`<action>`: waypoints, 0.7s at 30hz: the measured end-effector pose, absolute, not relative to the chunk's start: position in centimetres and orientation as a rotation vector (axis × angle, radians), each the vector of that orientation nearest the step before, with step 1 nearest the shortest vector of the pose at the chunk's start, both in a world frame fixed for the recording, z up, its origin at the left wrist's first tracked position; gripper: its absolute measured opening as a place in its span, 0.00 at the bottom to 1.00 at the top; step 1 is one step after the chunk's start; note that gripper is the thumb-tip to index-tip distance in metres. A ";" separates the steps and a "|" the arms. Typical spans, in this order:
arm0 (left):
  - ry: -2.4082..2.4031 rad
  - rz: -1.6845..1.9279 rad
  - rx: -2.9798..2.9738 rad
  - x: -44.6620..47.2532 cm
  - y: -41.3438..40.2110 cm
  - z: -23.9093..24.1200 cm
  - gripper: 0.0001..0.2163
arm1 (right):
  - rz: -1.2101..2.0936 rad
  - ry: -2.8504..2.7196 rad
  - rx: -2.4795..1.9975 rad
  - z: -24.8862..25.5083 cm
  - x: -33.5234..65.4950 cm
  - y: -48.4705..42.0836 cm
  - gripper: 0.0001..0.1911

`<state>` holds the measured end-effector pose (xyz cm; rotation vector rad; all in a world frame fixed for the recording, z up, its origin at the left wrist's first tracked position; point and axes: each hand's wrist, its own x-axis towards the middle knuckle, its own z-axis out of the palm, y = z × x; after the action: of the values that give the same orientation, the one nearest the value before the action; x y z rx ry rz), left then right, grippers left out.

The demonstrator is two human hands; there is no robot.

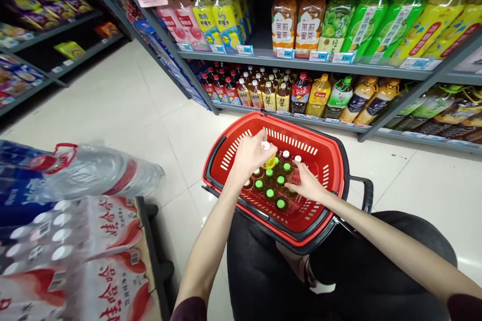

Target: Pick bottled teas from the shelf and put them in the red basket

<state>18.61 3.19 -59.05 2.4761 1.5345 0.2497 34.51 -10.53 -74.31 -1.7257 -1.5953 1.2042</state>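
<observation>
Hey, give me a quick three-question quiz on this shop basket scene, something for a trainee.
1. True or false: the basket is blue.
2. Which cap colour is commonest among the bottles in the basket? A green, B white, C red.
3. Fill in: the left hand holds a bottle by its ____ cap.
Key: 1 false, it is red; 2 A; 3 white.

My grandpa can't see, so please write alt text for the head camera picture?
Two hands reach into a red basket of green-capped bottles: the left hand pinches a white-capped bottle, the right hand rests open on others. Shelves of drinks line the shop aisle behind.
</observation>
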 end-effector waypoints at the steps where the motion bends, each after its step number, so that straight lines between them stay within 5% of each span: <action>1: 1.463 0.319 2.401 19.0 2.9 -58.6 0.06 | 1.186 -1.549 -1.704 -74.4 34.5 -10.4 0.52; 4: 1.238 0.417 2.181 20.3 2.2 -58.5 0.08 | 1.158 -1.472 -1.685 -74.1 34.6 -10.0 0.55; 9: 1.068 0.584 1.893 21.8 2.7 -62.1 0.07 | 1.222 -1.390 -1.827 -72.4 34.8 -9.8 0.41; 13: 0.878 0.760 1.605 21.7 4.2 -65.2 0.12 | 1.263 -1.424 -1.795 -71.5 34.8 -10.4 0.40; 21: 0.573 0.568 1.011 21.5 3.2 -68.3 0.21 | 1.525 -1.345 -1.288 -71.2 35.3 -11.1 0.38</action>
<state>21.46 3.23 -68.26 1.0109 0.5733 0.5676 35.34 -11.11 -71.23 -1.2884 -1.3451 1.5252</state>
